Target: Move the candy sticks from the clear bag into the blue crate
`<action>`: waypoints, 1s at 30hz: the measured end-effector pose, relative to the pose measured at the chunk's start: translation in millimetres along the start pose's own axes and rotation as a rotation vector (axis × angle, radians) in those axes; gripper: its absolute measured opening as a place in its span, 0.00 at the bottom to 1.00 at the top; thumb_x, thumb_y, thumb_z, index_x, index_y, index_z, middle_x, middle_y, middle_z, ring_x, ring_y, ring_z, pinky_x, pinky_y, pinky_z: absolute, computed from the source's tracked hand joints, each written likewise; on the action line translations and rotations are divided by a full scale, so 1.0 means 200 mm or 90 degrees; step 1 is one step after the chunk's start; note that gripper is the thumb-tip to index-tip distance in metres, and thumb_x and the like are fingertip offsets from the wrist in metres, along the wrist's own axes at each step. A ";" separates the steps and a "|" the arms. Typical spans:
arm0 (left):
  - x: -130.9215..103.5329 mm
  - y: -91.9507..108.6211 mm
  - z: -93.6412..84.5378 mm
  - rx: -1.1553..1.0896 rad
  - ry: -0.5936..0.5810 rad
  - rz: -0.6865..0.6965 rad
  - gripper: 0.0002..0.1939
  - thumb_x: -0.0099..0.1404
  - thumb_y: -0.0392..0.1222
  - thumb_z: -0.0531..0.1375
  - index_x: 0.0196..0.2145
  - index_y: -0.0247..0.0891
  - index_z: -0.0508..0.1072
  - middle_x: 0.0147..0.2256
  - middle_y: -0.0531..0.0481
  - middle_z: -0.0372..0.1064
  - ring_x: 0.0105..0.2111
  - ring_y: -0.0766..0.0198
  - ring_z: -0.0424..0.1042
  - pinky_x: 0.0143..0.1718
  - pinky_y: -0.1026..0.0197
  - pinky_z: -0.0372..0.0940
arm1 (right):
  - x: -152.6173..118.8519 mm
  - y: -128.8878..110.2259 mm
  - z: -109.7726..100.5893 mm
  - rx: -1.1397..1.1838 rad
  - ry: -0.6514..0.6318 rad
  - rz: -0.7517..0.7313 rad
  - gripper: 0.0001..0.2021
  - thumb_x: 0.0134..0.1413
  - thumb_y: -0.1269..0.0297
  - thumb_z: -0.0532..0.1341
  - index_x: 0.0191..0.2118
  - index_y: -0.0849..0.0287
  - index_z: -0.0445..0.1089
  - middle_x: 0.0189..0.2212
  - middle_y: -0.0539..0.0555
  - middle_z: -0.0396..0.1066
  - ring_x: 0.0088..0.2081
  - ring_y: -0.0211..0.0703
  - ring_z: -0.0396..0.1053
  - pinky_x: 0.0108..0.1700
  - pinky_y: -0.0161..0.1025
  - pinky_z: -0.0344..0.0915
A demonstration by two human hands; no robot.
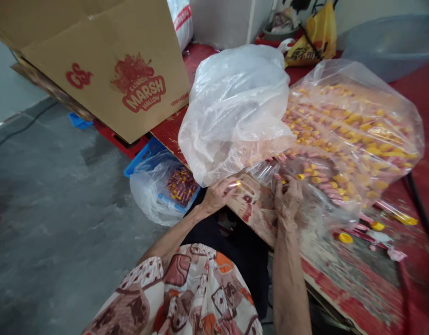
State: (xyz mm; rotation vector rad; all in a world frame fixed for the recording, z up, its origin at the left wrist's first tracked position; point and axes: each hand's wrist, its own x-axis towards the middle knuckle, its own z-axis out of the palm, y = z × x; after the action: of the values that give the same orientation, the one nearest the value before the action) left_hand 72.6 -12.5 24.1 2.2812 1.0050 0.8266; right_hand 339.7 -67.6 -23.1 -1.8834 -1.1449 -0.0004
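At the table's edge, my left hand [217, 194] is closed, pinching a small clear-and-pink tube [234, 184] with a yellow end. My right hand [289, 197] is at the mouth of a large clear plastic bag [385, 97]. Its fingers are closed on a small pink piece with a yellow end [283, 182], partly hidden by the fingers. Many pink pieces with yellow ends [326, 128] fill that bag, some spilling toward its opening. Close by, a whitish translucent plastic bag [238, 107] lies crumpled beyond my left hand.
A cardboard carton [95, 60] stands at the left. Below the table edge, a blue crate [144, 156] holds a plastic bag with similar pieces [182, 186]. On the worn red table [360, 288] lie a clear tube [397, 214], loose bits and a black cable [421, 204]. A grey basin [388, 46] sits behind.
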 end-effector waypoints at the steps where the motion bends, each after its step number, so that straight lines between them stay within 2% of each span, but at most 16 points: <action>1: -0.06 -0.04 -0.04 0.014 0.035 -0.033 0.13 0.81 0.44 0.59 0.58 0.43 0.78 0.54 0.43 0.81 0.56 0.55 0.81 0.61 0.52 0.76 | 0.00 0.00 0.00 -0.002 -0.015 -0.002 0.20 0.76 0.49 0.55 0.52 0.58 0.76 0.48 0.64 0.75 0.50 0.55 0.72 0.57 0.54 0.71; 5: -0.33 -0.27 -0.23 0.103 0.173 -0.183 0.13 0.79 0.47 0.59 0.54 0.42 0.79 0.50 0.42 0.81 0.52 0.53 0.81 0.57 0.51 0.76 | 0.00 -0.01 0.01 -0.014 -0.039 0.001 0.15 0.73 0.57 0.54 0.52 0.56 0.76 0.49 0.62 0.75 0.50 0.55 0.72 0.58 0.53 0.71; 8: -0.49 -0.41 -0.36 0.184 0.193 -0.239 0.14 0.77 0.50 0.59 0.51 0.41 0.78 0.47 0.40 0.80 0.51 0.49 0.79 0.58 0.45 0.75 | 0.00 -0.02 0.02 -0.018 -0.023 0.006 0.16 0.71 0.59 0.54 0.52 0.57 0.76 0.48 0.62 0.76 0.48 0.54 0.72 0.57 0.53 0.71; 11: -0.53 -0.45 -0.42 0.244 0.249 -0.239 0.16 0.78 0.50 0.58 0.55 0.40 0.76 0.51 0.38 0.77 0.55 0.45 0.76 0.62 0.40 0.71 | 0.00 -0.03 0.01 -0.019 -0.013 0.004 0.16 0.71 0.58 0.54 0.51 0.58 0.76 0.49 0.63 0.75 0.50 0.55 0.73 0.57 0.53 0.72; 13: -0.47 -0.40 -0.41 0.226 0.294 -0.194 0.17 0.79 0.48 0.56 0.58 0.40 0.75 0.52 0.38 0.76 0.55 0.47 0.76 0.63 0.41 0.71 | 0.00 -0.03 0.01 -0.022 -0.007 -0.004 0.15 0.71 0.59 0.55 0.51 0.57 0.77 0.52 0.64 0.75 0.53 0.56 0.73 0.58 0.53 0.72; 16: -0.25 -0.28 -0.27 0.147 0.279 -0.100 0.17 0.80 0.46 0.54 0.59 0.39 0.75 0.51 0.39 0.76 0.51 0.52 0.78 0.58 0.48 0.75 | 0.00 -0.03 0.01 -0.031 0.000 -0.013 0.14 0.71 0.59 0.56 0.51 0.55 0.77 0.53 0.64 0.75 0.55 0.55 0.72 0.60 0.53 0.71; 19: 0.04 -0.15 -0.03 0.065 0.178 -0.022 0.19 0.81 0.44 0.54 0.63 0.39 0.73 0.52 0.39 0.77 0.52 0.54 0.78 0.58 0.51 0.75 | 0.00 -0.03 0.01 -0.031 0.007 -0.014 0.14 0.72 0.59 0.55 0.50 0.56 0.77 0.49 0.63 0.76 0.51 0.55 0.73 0.58 0.53 0.72; 22: 0.30 -0.02 0.25 0.041 0.098 0.011 0.22 0.80 0.44 0.55 0.68 0.40 0.69 0.58 0.38 0.77 0.59 0.51 0.77 0.65 0.46 0.73 | -0.01 -0.04 0.01 -0.017 0.008 -0.019 0.16 0.73 0.59 0.52 0.50 0.56 0.77 0.47 0.62 0.77 0.50 0.54 0.74 0.54 0.51 0.73; 24: 0.42 0.03 0.39 0.066 0.060 0.016 0.25 0.78 0.43 0.59 0.69 0.40 0.69 0.61 0.36 0.76 0.63 0.47 0.75 0.68 0.40 0.70 | -0.01 -0.05 0.01 0.002 0.014 -0.014 0.17 0.74 0.58 0.51 0.50 0.56 0.77 0.47 0.62 0.78 0.49 0.54 0.75 0.53 0.50 0.74; 27: 0.51 0.04 0.50 0.103 0.027 0.011 0.25 0.74 0.38 0.63 0.67 0.38 0.71 0.61 0.34 0.77 0.63 0.44 0.76 0.68 0.38 0.70 | 0.00 -0.08 0.02 0.048 0.049 0.006 0.19 0.77 0.54 0.51 0.50 0.56 0.77 0.46 0.62 0.79 0.47 0.53 0.75 0.53 0.51 0.75; 30: 0.52 0.01 0.50 0.068 0.023 0.013 0.22 0.74 0.33 0.59 0.63 0.39 0.74 0.60 0.37 0.78 0.62 0.49 0.77 0.68 0.41 0.70 | 0.01 -0.10 0.00 0.080 0.089 0.033 0.21 0.79 0.48 0.51 0.50 0.55 0.78 0.45 0.61 0.79 0.46 0.53 0.75 0.52 0.52 0.75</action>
State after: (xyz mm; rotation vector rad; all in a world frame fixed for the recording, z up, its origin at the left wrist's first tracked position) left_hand 200.5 46.6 -9.1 2.3763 1.0674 0.8441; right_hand 326.4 -62.1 -8.3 -1.7718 -0.9789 -0.0309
